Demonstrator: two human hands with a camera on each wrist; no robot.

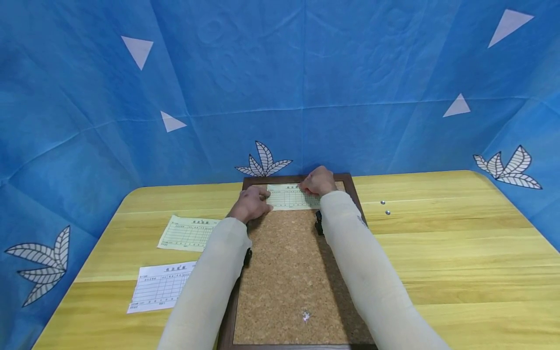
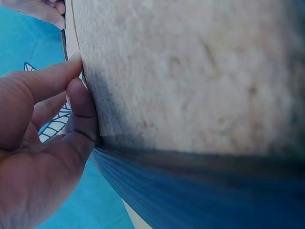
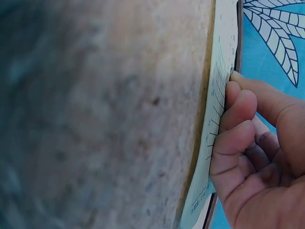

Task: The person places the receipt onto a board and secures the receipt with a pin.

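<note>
A framed cork board (image 1: 284, 257) lies on the table, with a pale green printed slip (image 1: 286, 198) across its top end. My left hand (image 1: 251, 203) is at the slip's left end, loosely bent fingers and thumb pressing at its edge. My right hand (image 1: 318, 181) is over the slip's upper right, with curled fingers against the paper. In the right wrist view its thumb and forefinger pinch at the slip's top edge, where a tiny dark thing (image 3: 232, 71) shows; the fingers hide most of it.
Left of the board lie another green slip (image 1: 185, 233) and a white slip (image 1: 159, 287), both partly behind my left sleeve. Two small silver tacks (image 1: 385, 207) sit right of the board. A small shiny cluster (image 1: 306, 316) is on the cork's near end. A blue cloth (image 1: 302, 87) hangs behind.
</note>
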